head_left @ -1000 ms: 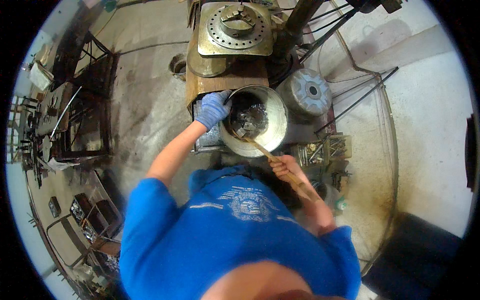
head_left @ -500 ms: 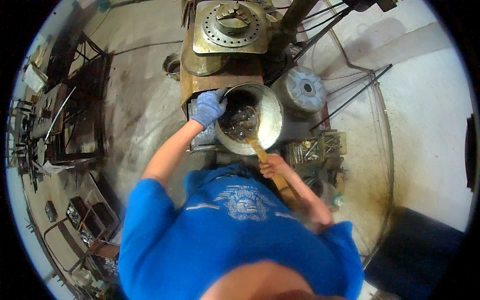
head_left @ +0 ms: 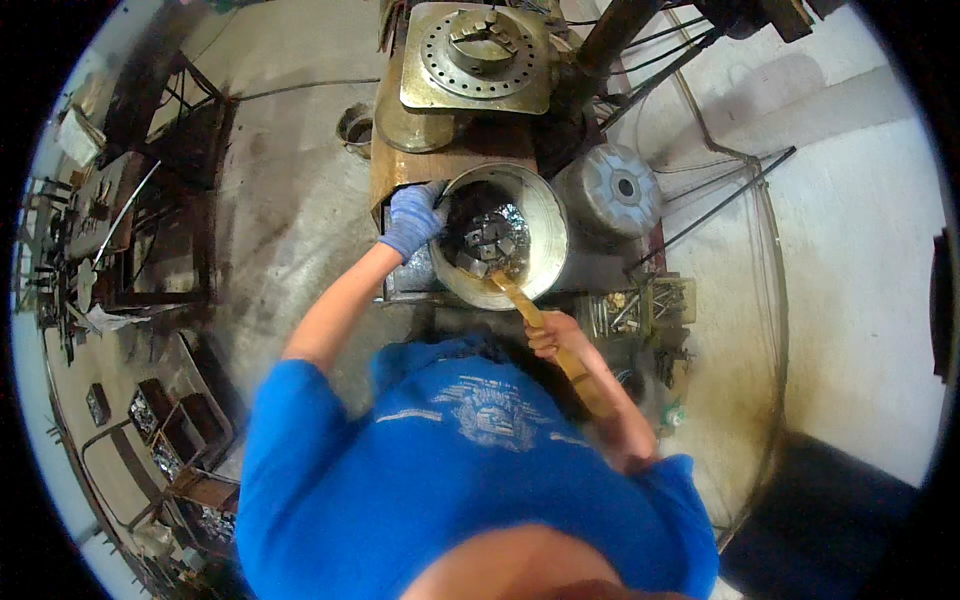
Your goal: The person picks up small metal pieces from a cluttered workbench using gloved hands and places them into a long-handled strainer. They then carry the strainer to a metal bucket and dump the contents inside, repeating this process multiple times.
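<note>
Below a machine (head_left: 480,82) topped by a round, hole-ringed plate, a metal bucket (head_left: 546,235) is held at its left rim by the gloved left hand (head_left: 412,222). A wooden stick (head_left: 519,302) is gripped in the curled fingers of the bare right hand (head_left: 554,336), its far end passed over the near rim beside small metal blocks (head_left: 492,238) heaped inside.

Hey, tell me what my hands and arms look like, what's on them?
Your left hand wears a blue fabric glove, greyer toward the fingers. Your right hand is ungloved. Short, plain blue sleeves leave both forearms bare.
</note>
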`<state>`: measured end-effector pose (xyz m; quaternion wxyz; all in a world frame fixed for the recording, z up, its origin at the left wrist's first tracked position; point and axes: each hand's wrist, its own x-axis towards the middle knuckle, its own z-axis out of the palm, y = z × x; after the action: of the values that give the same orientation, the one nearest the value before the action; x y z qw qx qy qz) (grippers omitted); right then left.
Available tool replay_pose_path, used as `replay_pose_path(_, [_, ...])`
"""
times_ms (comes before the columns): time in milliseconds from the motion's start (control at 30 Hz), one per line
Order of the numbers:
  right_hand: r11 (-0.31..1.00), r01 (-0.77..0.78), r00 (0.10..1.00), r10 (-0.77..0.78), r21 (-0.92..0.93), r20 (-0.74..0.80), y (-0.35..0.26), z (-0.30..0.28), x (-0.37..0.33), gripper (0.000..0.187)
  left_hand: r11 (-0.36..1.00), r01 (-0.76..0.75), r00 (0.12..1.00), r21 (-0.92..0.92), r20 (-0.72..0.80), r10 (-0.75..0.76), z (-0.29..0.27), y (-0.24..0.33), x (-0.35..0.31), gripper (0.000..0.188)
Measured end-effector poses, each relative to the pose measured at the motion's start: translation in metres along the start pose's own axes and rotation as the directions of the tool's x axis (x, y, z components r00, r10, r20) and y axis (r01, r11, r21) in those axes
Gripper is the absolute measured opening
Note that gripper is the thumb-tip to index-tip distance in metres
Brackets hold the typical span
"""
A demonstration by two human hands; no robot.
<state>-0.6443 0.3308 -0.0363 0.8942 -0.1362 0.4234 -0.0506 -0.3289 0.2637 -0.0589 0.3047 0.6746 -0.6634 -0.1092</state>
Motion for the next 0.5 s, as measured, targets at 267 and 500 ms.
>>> replay_pose_path(267, [0.929,0.007,0.943,-0.130,-0.371,-0.307,-0.024,-0.004,-0.013,0.010,0.998,0.035,0.998,-0.044,0.054,-0.033,-0.002,0.018,0.005,0.028])
replay_pose_path(500, [1.000,-0.021,0.999,0.022,-0.010,0.036,0.000,-0.010,0.005,0.011,0.999,0.041,0.994,-0.030,0.098,-0.038,-0.003,0.009,0.009,0.028])
